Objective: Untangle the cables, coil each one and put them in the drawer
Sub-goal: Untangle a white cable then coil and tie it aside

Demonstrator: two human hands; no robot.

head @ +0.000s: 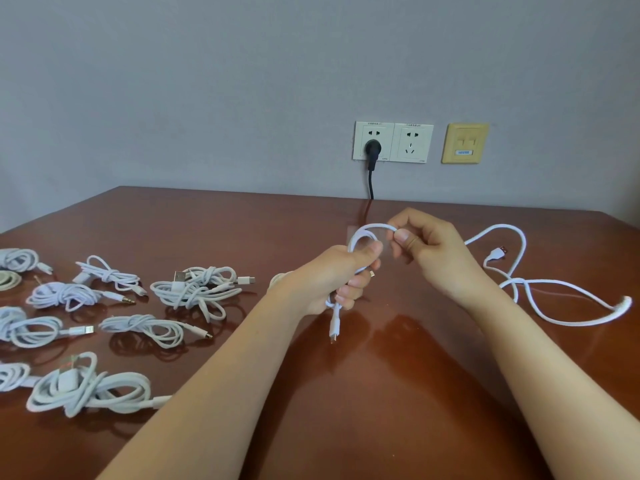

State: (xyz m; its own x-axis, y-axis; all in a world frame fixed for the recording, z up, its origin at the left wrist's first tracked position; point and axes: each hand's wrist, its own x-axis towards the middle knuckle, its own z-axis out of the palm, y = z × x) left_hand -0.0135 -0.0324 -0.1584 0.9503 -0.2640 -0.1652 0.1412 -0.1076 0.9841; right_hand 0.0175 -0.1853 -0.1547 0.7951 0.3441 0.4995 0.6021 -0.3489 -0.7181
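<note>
A long white cable [540, 284] trails in loose loops over the right side of the brown table [242, 223], with a USB plug lying near its far bend. My left hand [341, 278] grips one end of it in a fist, and a small connector hangs down below that fist. My right hand [426, 244] pinches the same cable just above and to the right, so a small loop arches between the two hands. No drawer is in view.
Several coiled white cable bundles [194, 289] lie in rows on the left of the table. On the grey wall behind are two white sockets [393, 142], a black plug [372, 148] in the left one, and a yellow data plate [465, 143].
</note>
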